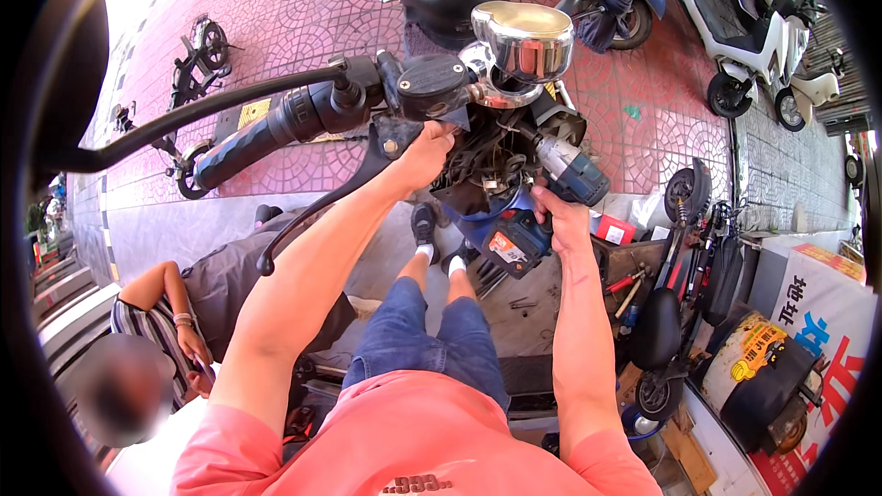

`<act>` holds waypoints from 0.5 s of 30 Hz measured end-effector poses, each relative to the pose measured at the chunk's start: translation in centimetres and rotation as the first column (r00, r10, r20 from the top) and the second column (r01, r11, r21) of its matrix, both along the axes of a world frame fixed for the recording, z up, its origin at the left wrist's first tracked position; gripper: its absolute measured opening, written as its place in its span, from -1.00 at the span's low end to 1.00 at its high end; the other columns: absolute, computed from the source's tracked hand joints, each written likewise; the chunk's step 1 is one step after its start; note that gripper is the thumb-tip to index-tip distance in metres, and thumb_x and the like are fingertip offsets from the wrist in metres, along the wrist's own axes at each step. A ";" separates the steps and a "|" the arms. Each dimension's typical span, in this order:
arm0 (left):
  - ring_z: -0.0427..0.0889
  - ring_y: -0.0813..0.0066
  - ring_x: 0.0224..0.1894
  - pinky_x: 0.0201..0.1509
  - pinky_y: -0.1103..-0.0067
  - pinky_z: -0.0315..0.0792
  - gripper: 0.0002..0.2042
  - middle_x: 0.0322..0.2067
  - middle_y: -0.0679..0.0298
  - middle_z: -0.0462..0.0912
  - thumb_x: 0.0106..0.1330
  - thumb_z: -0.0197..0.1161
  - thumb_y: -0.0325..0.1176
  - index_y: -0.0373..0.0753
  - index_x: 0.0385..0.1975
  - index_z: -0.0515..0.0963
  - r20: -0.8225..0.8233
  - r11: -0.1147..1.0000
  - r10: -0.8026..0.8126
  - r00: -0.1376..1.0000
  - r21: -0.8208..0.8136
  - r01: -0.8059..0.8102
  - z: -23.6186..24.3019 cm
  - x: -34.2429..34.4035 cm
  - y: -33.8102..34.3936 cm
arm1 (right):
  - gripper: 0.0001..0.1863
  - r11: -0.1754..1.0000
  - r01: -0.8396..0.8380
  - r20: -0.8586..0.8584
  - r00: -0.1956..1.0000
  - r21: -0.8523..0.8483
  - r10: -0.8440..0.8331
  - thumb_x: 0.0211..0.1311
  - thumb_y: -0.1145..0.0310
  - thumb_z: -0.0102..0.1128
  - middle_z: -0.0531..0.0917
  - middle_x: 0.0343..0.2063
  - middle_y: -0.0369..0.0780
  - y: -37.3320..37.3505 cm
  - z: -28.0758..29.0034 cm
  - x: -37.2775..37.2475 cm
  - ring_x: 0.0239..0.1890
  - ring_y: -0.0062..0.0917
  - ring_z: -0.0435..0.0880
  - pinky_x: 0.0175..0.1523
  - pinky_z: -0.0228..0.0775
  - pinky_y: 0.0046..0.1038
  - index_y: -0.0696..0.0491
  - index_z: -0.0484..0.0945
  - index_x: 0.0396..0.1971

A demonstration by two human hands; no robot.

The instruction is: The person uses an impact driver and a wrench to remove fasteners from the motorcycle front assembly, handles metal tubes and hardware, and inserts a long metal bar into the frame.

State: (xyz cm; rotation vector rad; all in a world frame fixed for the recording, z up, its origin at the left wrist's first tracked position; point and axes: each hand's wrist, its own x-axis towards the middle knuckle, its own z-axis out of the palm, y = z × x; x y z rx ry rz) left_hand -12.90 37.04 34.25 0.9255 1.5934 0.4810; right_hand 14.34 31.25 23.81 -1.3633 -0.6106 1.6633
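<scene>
My right hand (pixel 565 222) is wrapped around the handle of a blue-and-black cordless power driver (pixel 571 170), whose battery pack (pixel 512 243) hangs low on the left. The driver's nose points up and left, close to the opened front of a scooter, where a tangle of dark wires (pixel 487 158) shows. Beneath the brake fluid reservoir (pixel 432 78), my left hand (pixel 424 154) is closed against a dark panel edge; its fingertips are partly hidden, so what they pinch is unclear. Left of it run the black handlebar grip (pixel 257 133) and the brake lever (pixel 317 207).
A chrome round gauge housing (pixel 524 37) rises above the handlebar. To the left sits a person in a striped top (pixel 147 317). A folding electric scooter (pixel 675 285) and loose tools (pixel 627 289) lie at right. Parked scooters (pixel 735 18) stand at the far right.
</scene>
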 end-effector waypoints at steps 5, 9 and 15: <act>0.16 0.78 -0.69 -0.66 0.67 0.07 -0.60 -0.61 0.55 0.25 0.59 0.04 -0.34 -0.25 0.35 0.47 0.306 0.983 0.164 0.938 -0.125 -0.131 -1.3 -0.4 -1.2 | -0.79 0.998 -0.054 0.018 0.998 -0.032 0.054 0.23 0.53 0.41 0.59 -0.44 -0.33 -0.4 0.5 0.7 -0.52 -0.68 0.49 -0.48 0.33 -0.57 0.13 0.62 -0.15; 0.14 0.78 -0.69 -0.68 0.68 0.06 -0.61 -0.61 0.56 0.22 0.60 0.04 -0.33 -0.25 0.35 0.47 0.314 0.976 0.194 0.930 -0.159 -0.150 -2.5 -0.4 -1.9 | -0.75 0.998 -0.069 0.070 0.995 -0.006 0.069 0.22 0.51 0.43 0.62 -0.40 -0.34 -0.8 1.4 0.7 -0.50 -0.70 0.51 -0.46 0.33 -0.59 0.12 0.64 -0.11; 0.11 0.77 -0.69 -0.69 0.65 0.06 -0.61 -0.61 0.55 0.20 0.60 0.05 -0.35 -0.22 0.36 0.46 0.308 0.967 0.220 0.926 -0.193 -0.166 -3.2 -0.8 -1.5 | -0.73 0.995 -0.091 0.133 0.987 0.033 0.086 0.21 0.50 0.46 0.65 -0.39 -0.35 -0.5 0.8 1.3 -0.49 -0.71 0.52 -0.44 0.34 -0.59 0.11 0.67 -0.09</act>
